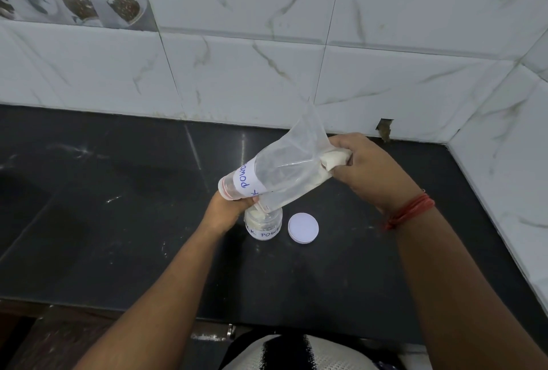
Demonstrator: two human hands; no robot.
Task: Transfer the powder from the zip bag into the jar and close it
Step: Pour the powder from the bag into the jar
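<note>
Thin, limp plastic zip bag [284,168]: my left hand [228,209] pinches its mouth over the jar [263,225], right hand [364,168] squeezes the powder end.

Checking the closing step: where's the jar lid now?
Head view: the white lid lies on the black counter, just right of the open jar.

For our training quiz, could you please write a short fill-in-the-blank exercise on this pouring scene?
1. The white lid lies on the black countertop to the ____ of the jar.
2. The right hand grips the ____ end of the zip bag.
3. The left hand holds the bag's mouth over the ____.

Missing words: right; raised; jar
</note>
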